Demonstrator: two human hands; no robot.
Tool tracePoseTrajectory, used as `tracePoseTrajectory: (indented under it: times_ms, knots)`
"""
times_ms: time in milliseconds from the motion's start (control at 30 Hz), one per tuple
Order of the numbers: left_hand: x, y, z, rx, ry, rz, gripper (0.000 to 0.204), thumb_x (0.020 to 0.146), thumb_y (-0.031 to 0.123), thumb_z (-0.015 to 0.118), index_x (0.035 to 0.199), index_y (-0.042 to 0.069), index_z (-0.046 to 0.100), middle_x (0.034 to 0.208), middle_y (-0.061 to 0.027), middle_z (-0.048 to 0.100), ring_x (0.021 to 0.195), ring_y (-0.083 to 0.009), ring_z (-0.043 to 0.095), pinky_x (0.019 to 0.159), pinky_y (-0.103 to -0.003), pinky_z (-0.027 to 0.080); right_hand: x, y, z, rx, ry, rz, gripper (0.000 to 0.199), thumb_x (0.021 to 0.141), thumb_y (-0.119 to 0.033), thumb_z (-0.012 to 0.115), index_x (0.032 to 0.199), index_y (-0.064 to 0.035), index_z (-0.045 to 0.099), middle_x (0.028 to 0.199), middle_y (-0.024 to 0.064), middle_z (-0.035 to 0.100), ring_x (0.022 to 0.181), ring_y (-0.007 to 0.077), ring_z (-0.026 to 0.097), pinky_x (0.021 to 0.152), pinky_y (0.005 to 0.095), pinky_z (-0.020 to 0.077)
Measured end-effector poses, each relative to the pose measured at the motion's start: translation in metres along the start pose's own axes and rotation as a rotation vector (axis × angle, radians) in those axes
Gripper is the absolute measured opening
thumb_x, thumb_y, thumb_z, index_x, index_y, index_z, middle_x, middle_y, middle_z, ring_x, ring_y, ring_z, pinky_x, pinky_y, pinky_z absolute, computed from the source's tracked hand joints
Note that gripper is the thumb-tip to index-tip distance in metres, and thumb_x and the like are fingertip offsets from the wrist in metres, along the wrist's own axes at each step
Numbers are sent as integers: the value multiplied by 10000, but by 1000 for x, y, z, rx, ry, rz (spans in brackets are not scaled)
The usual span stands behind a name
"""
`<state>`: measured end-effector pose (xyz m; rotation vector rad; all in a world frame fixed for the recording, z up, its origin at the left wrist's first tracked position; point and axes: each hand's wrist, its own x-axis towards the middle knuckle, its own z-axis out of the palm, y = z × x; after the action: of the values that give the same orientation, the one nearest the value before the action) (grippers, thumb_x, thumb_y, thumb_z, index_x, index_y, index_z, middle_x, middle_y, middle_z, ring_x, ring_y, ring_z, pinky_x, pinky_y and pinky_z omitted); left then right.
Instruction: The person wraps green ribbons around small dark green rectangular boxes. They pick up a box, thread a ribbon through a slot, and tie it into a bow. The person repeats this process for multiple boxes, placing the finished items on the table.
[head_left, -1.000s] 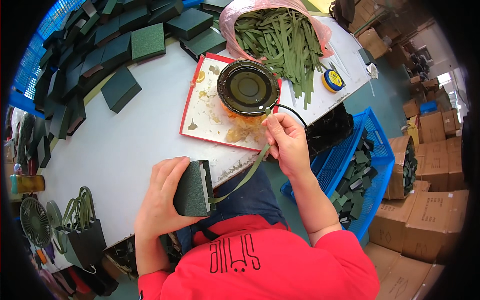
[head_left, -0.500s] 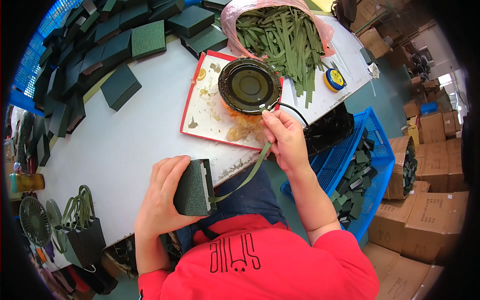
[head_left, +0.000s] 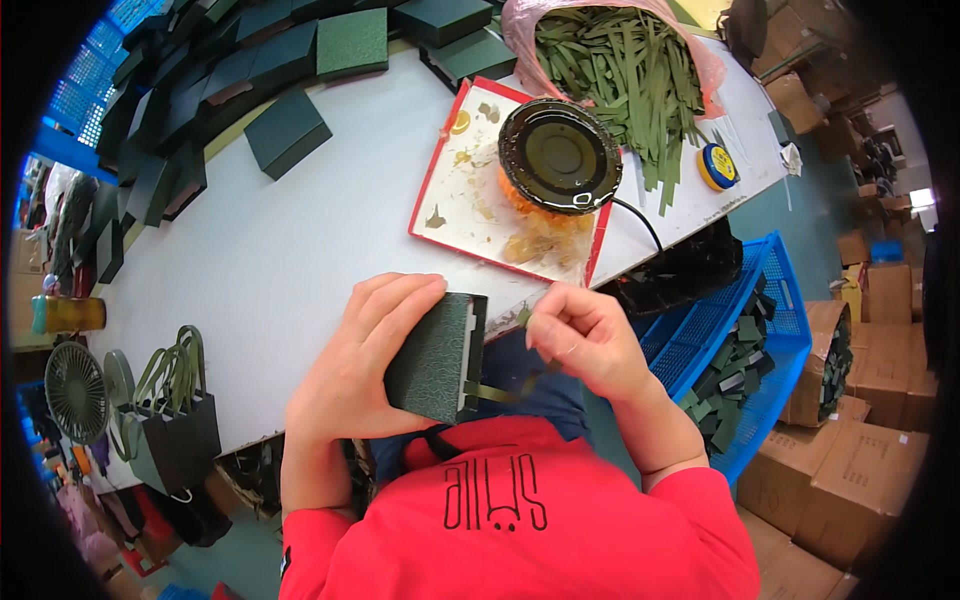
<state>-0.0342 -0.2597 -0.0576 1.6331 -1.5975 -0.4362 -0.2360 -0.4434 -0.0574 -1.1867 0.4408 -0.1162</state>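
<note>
My left hand (head_left: 375,355) is wrapped round a dark green patterned box (head_left: 432,358), held at the table's near edge above my lap. A strip of green ribbon (head_left: 492,393) comes out of the box's right side, blurred by motion. To the right of the box, my right hand (head_left: 590,340) is closed in a pinch on the ribbon, with a short end showing by the fingertips. Beyond it stands a round black pot (head_left: 560,155) with glossy brownish liquid in it. The pot rests on a red-edged white board (head_left: 450,205) smeared with amber drips.
Green boxes (head_left: 288,130) are piled at the far left. A pink bag (head_left: 710,90) spills green ribbon strips (head_left: 640,100) beside a yellow-and-blue round tin (head_left: 717,166). A black cable (head_left: 640,215) runs off the table. Blue crates (head_left: 775,360) stand right; a fan (head_left: 75,392) stands left.
My right hand has come back from the pot's rim toward the box, bringing the ribbon end along. The box remains in my left hand. The whole view has shifted slightly.
</note>
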Motion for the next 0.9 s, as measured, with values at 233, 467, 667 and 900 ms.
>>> tracePoseTrajectory:
  times_ms: [233,467,667,900]
  knots:
    - [2,3,-2,-36,-10,55,956,543,171,884,1401,-9,501,1372,-169,538,1236,-399,507,1045,-479,439,13,8,13,-63,-75,101,206,1008,-213,659,918,-30,629,793,-59,591,704,-6,475,606,196,380]
    - [4,5,-4,-62,-17,71,955,531,175,878,1391,-22,510,1367,-178,545,1223,-403,515,1041,-481,438,16,7,14,-86,-80,96,222,1000,-217,667,882,-35,620,764,-68,566,685,-3,449,594,206,366]
    - [3,4,-3,-48,-13,87,941,541,175,873,1389,-21,513,1359,-176,552,1217,-398,520,1034,-477,444,17,6,14,-175,-58,133,236,978,-210,676,835,-33,613,721,-54,564,664,10,453,575,223,373]
    - [2,5,-1,19,-50,91,873,561,193,864,1350,-16,554,1332,-170,573,1209,-387,531,1022,-473,450,18,4,18,-450,-18,98,290,953,-197,670,768,10,587,666,-1,563,640,48,468,571,267,409]
